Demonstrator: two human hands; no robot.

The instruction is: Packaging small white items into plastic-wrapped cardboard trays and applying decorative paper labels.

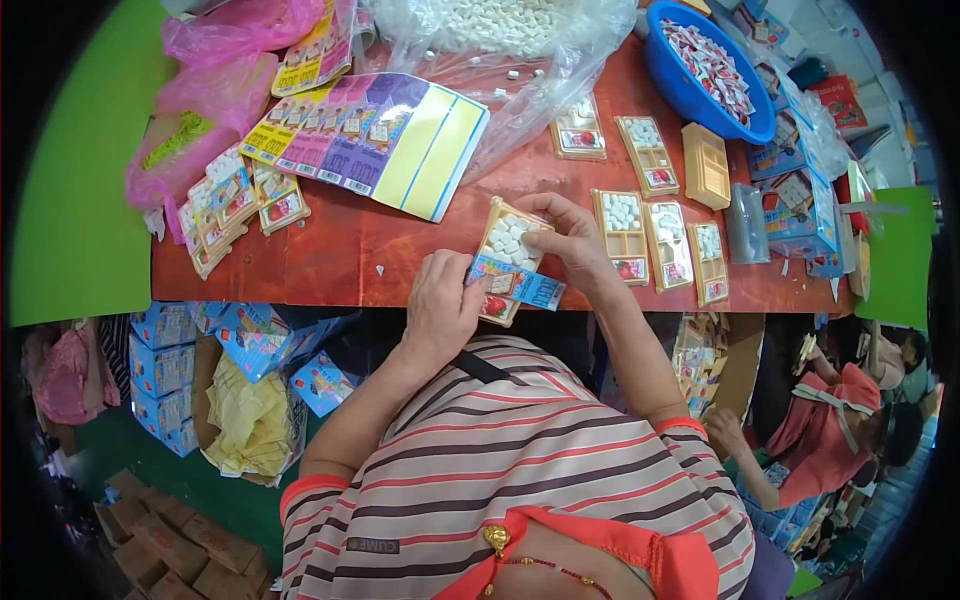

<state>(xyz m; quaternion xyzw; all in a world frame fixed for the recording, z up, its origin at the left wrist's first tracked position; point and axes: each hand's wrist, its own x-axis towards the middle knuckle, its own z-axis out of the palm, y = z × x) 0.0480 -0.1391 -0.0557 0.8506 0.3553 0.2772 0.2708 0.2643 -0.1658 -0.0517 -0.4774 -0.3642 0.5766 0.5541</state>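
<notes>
Near the table's front edge, my left hand point(440, 297) is closed around the left side of a small cream plastic tray point(495, 206). White pillow-shaped pieces point(508, 240) fill its upper part, and a red-printed packet point(495, 306) shows at its lower end. Across the tray lies a blue printed card strip point(541, 290), whose right end sticks out past the rim; the left thumb is on it. My right hand point(575, 240) is at the tray's upper right edge, fingers bent, thumb against the white pieces. What the fingertips grip beneath the tray is hidden.
Several similar filled trays point(620, 215) stand to the right, near a blue basin point(657, 70) of small packets. Printed label sheets point(415, 150) lie back left, beside stacked trays point(215, 210) and a pink bag point(200, 90). A clear bag of white pieces point(500, 25) sits behind. A co-worker point(830, 430) is at right.
</notes>
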